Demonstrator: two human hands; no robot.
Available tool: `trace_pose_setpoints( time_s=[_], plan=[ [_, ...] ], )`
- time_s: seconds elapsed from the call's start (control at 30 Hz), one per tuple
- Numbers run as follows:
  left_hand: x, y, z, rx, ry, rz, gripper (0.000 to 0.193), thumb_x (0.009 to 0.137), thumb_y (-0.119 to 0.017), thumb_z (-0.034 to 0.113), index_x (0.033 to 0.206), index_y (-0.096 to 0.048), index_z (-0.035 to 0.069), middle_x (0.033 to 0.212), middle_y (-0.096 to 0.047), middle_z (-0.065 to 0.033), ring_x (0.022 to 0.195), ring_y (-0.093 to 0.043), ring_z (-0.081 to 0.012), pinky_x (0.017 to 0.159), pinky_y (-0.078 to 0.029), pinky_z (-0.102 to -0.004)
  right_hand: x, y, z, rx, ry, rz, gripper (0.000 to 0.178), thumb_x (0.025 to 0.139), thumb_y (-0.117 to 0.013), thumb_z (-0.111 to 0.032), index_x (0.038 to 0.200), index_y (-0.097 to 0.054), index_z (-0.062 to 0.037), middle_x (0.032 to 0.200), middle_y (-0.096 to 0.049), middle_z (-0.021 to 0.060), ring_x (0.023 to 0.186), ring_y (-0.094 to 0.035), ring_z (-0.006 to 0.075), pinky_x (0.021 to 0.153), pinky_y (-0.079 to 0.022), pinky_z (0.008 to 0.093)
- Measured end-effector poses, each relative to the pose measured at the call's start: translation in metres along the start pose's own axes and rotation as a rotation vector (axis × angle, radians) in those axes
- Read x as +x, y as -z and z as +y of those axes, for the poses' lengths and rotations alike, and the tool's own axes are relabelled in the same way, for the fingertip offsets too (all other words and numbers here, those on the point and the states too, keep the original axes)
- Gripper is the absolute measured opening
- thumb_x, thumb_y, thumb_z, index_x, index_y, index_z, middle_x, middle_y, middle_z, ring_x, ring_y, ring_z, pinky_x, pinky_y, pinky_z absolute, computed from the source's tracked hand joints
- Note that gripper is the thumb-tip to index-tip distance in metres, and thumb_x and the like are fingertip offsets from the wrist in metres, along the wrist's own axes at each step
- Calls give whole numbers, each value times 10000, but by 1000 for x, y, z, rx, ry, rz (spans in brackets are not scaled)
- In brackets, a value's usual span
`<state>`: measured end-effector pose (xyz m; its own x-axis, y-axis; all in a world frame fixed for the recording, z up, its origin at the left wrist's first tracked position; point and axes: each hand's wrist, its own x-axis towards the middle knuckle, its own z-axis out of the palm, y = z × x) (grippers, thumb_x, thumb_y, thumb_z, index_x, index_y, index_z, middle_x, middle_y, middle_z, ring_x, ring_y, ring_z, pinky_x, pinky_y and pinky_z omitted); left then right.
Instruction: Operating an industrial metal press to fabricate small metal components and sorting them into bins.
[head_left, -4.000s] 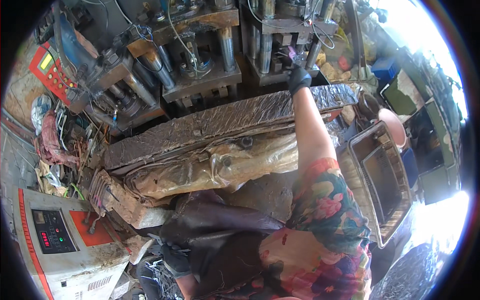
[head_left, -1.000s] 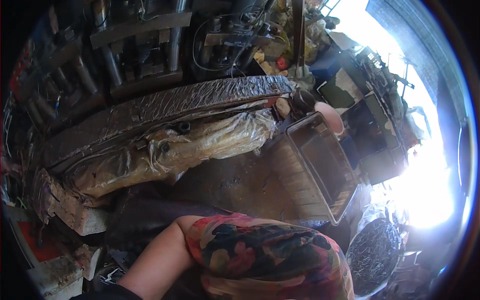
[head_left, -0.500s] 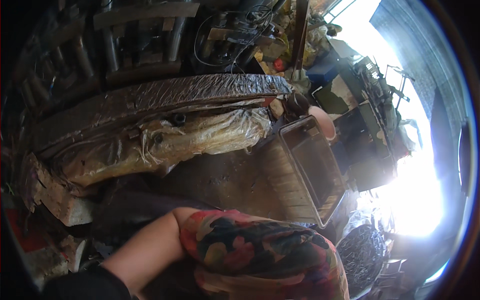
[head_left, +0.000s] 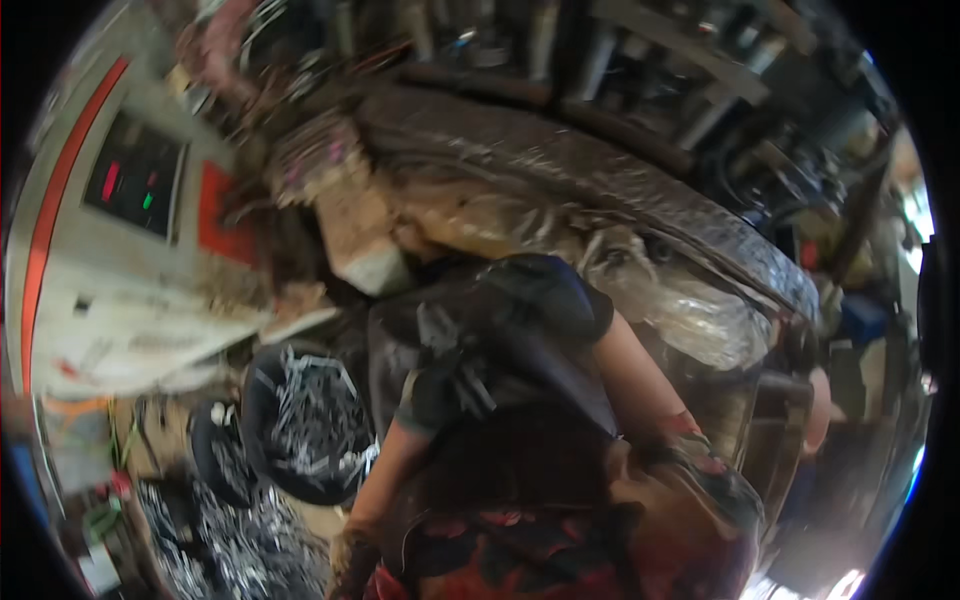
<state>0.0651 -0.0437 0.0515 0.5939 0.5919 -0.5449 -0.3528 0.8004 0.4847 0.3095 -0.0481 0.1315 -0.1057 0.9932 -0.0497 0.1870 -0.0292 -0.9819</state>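
Head view: swung since half a second ago, when only one forearm (head_left: 650, 375) was shown. Both dark-gloved hands were now brought into frame over the dark apron (head_left: 510, 430), and the pale cabinet (head_left: 130, 310) was brought in at left. By judgement, the work was centred on the lap, not on the presses (head_left: 680, 50), where the right hand (head_left: 560, 285) had been placed four seconds earlier.

Grey metal strips (head_left: 437, 328) were seen right at the left hand (head_left: 435, 390), over the apron; they seemed to be gripped, but whether the fingers were closed on them cannot be told. The right hand was placed farther forward, over the apron; its fingers were smeared by blur, so spread or pinching cannot be told, nor whether anything was held.

More strips were heaped in a black tub (head_left: 262, 450), left of the left hand, and in a loose pile (head_left: 240, 550) below, cut off by the lower edge. The presses were badly smeared. Strip count at the hand could not be made out.
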Motion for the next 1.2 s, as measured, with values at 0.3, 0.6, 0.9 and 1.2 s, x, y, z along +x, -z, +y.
trace_pose_setpoints(
  time_s=[0.3,0.6,0.9,1.2],
  plan=[
    [-7,-2,17,-95,-113,-92,177,899,-515,87,1073,-546,73,837,-580,-63,773,-575,-218,701,-490,-350,68,186,33,1023,-9,991,360,940,-528,-334,1076,-572,-4,925,-641,135,740,-644,220,617,-513,306],
    [3,11,15,208,-263,47,233,900,-530,127,1128,-529,78,893,-618,-88,769,-613,-198,691,-516,-331,17,202,84,343,401,999,251,967,-447,-148,1123,-532,30,829,-632,62,672,-574,102,568,-464,186],
    [23,17,43,-43,148,-441,215,962,-460,340,942,-563,153,755,-552,-24,711,-573,-136,606,-474,-276,-176,164,44,498,629,1554,435,1005,-382,-290,1379,-369,-69,1227,-568,160,1006,-597,204,795,-496,303],
    [22,-11,38,-111,-426,-198,222,918,-525,49,1138,-555,55,1084,-624,-75,967,-617,-237,829,-521,-331,-14,-73,23,225,-225,20,281,973,-492,-233,1089,-636,-21,888,-659,45,725,-595,93,622,-476,257]
  ],
)
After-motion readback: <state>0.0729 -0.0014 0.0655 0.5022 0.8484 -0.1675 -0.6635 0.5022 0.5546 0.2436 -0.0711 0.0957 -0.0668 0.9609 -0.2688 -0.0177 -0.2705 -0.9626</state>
